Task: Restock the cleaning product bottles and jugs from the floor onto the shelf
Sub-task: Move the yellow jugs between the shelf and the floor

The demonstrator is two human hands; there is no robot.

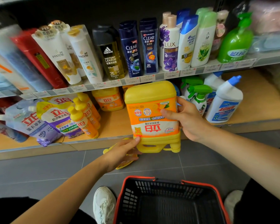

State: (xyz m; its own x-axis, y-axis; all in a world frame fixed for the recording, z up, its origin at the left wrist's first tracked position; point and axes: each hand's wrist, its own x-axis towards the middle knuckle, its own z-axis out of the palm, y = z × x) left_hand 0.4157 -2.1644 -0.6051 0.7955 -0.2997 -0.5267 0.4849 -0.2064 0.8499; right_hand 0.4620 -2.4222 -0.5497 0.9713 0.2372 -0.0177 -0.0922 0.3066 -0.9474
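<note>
A big yellow jug (152, 113) with an orange label hangs upside down in front of the bottom shelf (113, 125), cap end toward the floor. My right hand (187, 118) grips its right side. My left hand (121, 151) holds its lower left corner by the handle end. Under my left hand a yellow item (124, 164) lies on the floor, mostly hidden. A matching yellow jug (108, 101) stands at the back of the shelf.
Slim yellow bottles (84, 117) and refill pouches (44, 122) fill the shelf's left. Green spray bottles (197, 96) and white toilet cleaner bottles (225, 102) stand on the right. Shampoo bottles line the upper shelf (136, 80). A black basket (168, 201) with red rim sits between my shoes.
</note>
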